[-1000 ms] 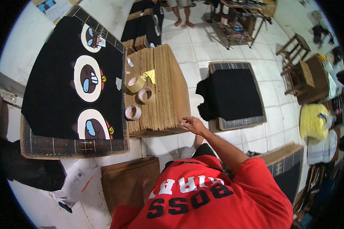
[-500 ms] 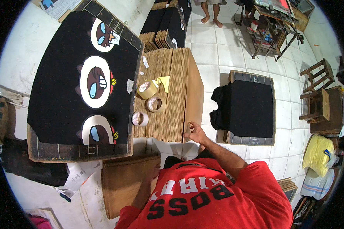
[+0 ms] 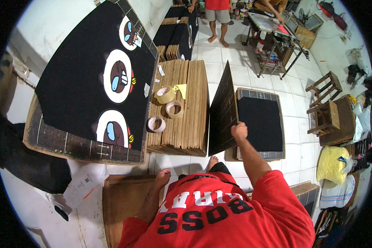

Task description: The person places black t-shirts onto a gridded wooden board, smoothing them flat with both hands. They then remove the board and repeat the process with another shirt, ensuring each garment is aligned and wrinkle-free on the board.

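My right hand [image 3: 239, 131] is closed on the near right edge of a dark printing board [image 3: 224, 115] with faint line markings. The board stands upright and tilted, between a stack of boards [image 3: 194, 105] and a black cloth piece [image 3: 260, 124] lying on another marked board. My left hand [image 3: 163, 177] hangs low beside brown boards [image 3: 124, 198] leaning at the lower left; its fingers are loosely apart and nothing shows in them. At the left, a black fabric panel [image 3: 82, 82] with cat-face prints lies on a large board [image 3: 62, 149].
Tape rolls [image 3: 164, 95] and a yellow scrap [image 3: 180, 89] sit on the board stack. Farther off are a person's legs [image 3: 218, 27], a metal work table [image 3: 273, 39] and wooden stools [image 3: 324, 118]. A yellow bag [image 3: 334, 164] lies at the right.
My right hand has gone from the board stack's near corner to grip a dark board, now upright right of the stack. My left hand has moved slightly away from the leaning boards. The view has shifted.
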Demonstrator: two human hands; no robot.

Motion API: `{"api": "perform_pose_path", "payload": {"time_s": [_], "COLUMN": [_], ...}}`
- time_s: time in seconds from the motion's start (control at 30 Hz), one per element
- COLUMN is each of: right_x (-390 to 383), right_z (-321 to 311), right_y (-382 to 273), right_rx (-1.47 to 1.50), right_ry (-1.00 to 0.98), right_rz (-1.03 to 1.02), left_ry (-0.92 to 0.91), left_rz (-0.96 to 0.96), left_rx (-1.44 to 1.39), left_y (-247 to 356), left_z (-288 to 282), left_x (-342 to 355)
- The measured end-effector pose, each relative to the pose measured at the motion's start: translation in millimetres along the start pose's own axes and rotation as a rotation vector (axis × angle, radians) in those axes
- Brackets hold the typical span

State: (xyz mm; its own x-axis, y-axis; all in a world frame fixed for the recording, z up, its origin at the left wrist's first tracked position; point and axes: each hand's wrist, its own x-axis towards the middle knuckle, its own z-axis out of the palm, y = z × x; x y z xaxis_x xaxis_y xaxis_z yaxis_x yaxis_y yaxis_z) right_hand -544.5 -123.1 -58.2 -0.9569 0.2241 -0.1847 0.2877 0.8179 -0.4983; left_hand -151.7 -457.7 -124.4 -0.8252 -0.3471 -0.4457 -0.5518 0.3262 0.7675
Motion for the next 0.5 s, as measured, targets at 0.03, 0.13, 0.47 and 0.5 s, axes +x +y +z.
{"api": "perform_pose_path", "payload": {"time_s": [0.03,0.13,0.47,0.5], "right_x": [7,-19,-386,-430], "right_z": [-24,-107,-412,-439], "right_y": [5,32,107,109], "right_rx": [0.008,0.042,0.511,0.513], "right_ry": [0.063,0.089,0.397,0.454], "right_rz": [-0.001,-0.143,-0.116,-0.101], "left_ry": [-0.009,-0.056,-0.405,-0.323], "left_rz": [0.064,0.115,0.499,0.601], "left_rx": [0.006,0.062,0.104,0.131], "left_y": [-2,-3,90,108], "left_z": [-1,0,100,117], "left_x": [1,-6,35,56]}}
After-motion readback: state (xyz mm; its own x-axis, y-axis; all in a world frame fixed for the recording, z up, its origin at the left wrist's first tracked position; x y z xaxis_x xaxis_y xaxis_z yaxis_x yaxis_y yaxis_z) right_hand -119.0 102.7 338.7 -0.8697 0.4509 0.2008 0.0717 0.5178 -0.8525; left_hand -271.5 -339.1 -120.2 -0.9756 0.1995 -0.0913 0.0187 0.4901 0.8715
